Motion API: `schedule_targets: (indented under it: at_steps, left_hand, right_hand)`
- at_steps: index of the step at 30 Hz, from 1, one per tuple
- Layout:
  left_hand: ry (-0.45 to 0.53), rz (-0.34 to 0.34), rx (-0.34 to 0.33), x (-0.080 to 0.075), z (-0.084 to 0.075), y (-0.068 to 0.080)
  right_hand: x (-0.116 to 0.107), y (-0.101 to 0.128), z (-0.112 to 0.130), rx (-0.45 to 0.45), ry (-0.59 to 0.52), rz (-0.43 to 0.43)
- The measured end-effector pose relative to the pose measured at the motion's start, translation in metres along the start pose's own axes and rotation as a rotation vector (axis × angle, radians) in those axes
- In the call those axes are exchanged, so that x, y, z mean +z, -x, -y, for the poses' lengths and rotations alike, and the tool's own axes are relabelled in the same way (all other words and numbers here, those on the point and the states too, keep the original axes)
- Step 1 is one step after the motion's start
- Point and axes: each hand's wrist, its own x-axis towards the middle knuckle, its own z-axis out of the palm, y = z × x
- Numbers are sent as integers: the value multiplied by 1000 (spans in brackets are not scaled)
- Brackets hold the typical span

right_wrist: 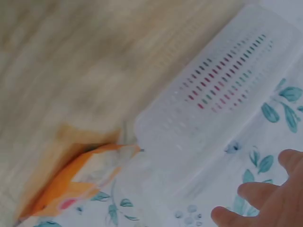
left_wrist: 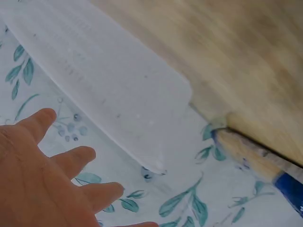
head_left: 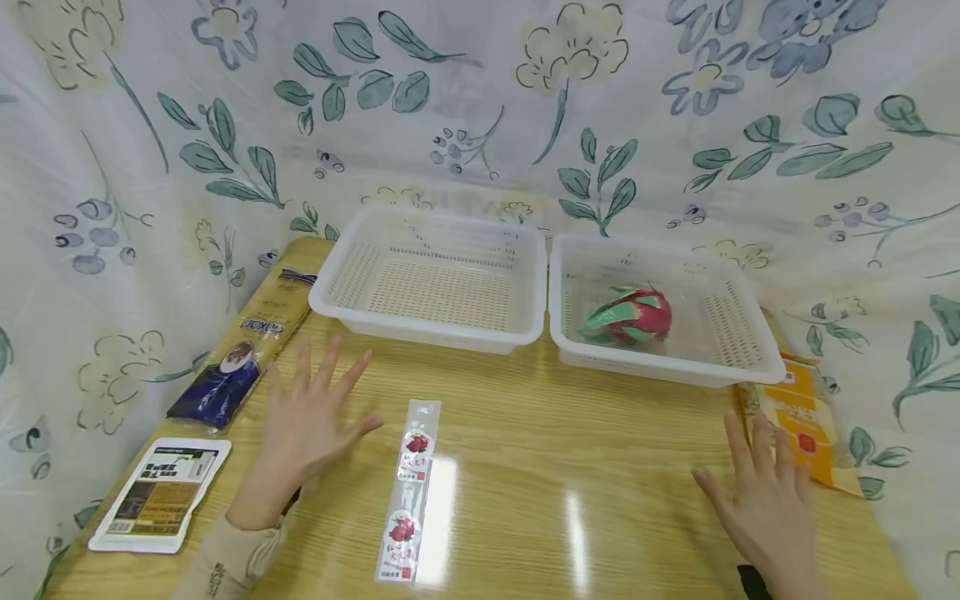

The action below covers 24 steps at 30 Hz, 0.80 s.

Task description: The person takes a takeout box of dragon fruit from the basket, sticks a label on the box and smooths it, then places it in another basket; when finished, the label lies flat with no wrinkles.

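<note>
Across the whole scene, a wooden tabletop [head_left: 525, 433] stood against a floral fabric backdrop [head_left: 480, 100] that enclosed it at the back and on both sides.

Two white perforated baskets sat side by side at the far edge. The left basket [head_left: 427, 321] held nothing visible. The right basket [head_left: 667, 371] contained a red dragon fruit with green scales [head_left: 630, 317], lying near the basket's middle.

A long gold-and-blue noodle packet [head_left: 247, 350] lay along the left edge of the tabletop, its far end just beside the left basket. An orange packet [head_left: 806, 421] lay at the right edge, its far end just beside the right basket. A flat white-framed package with a dark label [head_left: 161, 496] lay at the near left corner.

A narrow clear strip packet printed with red fruit [head_left: 408, 492] lay lengthwise near the middle of the tabletop, between the two hands.

The left hand [head_left: 307, 429] was just left of the strip packet, its grip open: fingers straight and spread, holding nothing. The right hand [head_left: 761, 496] was beside the orange packet, fingers likewise straight, grip open and holding nothing. Contact between either hand and the tabletop could not be determined.
</note>
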Motion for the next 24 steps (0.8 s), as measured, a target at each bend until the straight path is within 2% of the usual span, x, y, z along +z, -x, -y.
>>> schedule_targets:
  at_steps: [5,11,18,24]
  left_hand:
    - [38,50,34,-6,-17,-15]
    - [94,34,101,-15,-45,-35]
    - [199,43,184,-23,-85,-57]
    - [297,32,262,-26,-123,-75]
  right_hand:
    - [-9,-17,6,-22,-32,-14]
    - [-24,-45,11,-91,-64,-53]
    - [-39,-81,18,-141,-92,-73]
    - [-51,-104,23,-158,-150,-46]
